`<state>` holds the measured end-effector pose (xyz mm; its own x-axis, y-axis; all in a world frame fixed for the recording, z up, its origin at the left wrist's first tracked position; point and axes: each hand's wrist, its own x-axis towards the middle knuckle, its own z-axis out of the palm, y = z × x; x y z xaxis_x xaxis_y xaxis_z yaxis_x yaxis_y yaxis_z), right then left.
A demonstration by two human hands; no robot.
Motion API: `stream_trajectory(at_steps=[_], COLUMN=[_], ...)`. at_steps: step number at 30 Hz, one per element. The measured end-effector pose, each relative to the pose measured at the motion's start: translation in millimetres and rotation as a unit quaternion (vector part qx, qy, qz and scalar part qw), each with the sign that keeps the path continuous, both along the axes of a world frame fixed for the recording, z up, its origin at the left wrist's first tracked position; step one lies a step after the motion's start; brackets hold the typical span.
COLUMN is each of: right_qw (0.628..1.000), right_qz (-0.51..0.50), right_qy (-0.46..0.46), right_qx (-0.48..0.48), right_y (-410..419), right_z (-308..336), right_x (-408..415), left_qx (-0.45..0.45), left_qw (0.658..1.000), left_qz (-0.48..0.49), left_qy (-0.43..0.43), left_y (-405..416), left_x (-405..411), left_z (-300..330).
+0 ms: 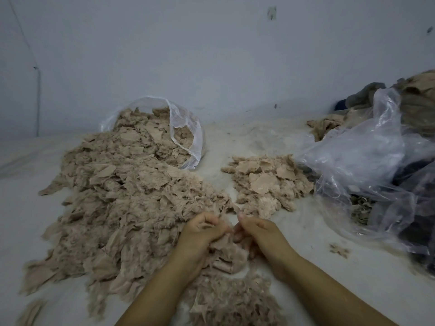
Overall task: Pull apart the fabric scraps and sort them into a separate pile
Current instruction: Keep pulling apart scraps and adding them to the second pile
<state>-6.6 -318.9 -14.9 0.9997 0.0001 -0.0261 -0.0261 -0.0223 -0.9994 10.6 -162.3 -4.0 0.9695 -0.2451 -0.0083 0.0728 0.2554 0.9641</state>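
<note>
A large heap of beige furry fabric scraps (122, 203) spreads over the left and middle of the white surface, spilling from a clear plastic bag (186, 128) at the back. A smaller separate pile of scraps (266, 180) lies to the right of it. My left hand (202, 234) and my right hand (259, 234) sit close together at the near edge of the big heap. Both have curled fingers gripping one clump of scraps (226, 252) between them. More scraps (233, 300) lie under my forearms.
Crumpled clear plastic bags (367, 161) with dark and brown cloth (419, 102) fill the right side. A small stray scrap (339, 250) lies near them. A pale wall (211, 55) closes the back. Bare white surface (329, 278) shows to the right of my arms.
</note>
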Motion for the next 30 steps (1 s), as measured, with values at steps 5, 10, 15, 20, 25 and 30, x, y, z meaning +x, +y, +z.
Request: stream_trajectory(at_steps=[5,10,15,20,25,30], right_qw=[0.995,0.984,0.994,0.985,0.966,0.952], right_qz=[0.015,0.026,0.095,0.156,0.017,-0.019], right_qy=[0.031,0.006,-0.039,-0.069,-0.126,-0.168], right_qx=[0.096,0.176,0.049,-0.011,-0.225,-0.254], right_y=[1.0,2.4,4.8,4.8,0.0,-2.5], right_z=[4.3,6.3,5.1,1.6,6.3,5.1], right_x=[-2.2,-3.6,-7.9,-11.2,-5.4,-4.7], left_qx=[0.011,0.079,0.108,0.113,0.058,0.006], left_qw=[0.999,0.995,0.989,0.983,0.988,0.991], left_qz=[-0.044,0.002,0.020,0.007,0.049,0.030], left_qy=[-0.011,-0.060,-0.095,-0.142,-0.134,-0.127], left_y=[-2.8,-6.5,-5.8,-2.1,-1.1,6.9], left_x=[-6.7,-12.4,-13.8,-13.3,-12.0,-7.4], left_z=[-4.8,-2.8,-0.4,-1.6,-2.4,2.4])
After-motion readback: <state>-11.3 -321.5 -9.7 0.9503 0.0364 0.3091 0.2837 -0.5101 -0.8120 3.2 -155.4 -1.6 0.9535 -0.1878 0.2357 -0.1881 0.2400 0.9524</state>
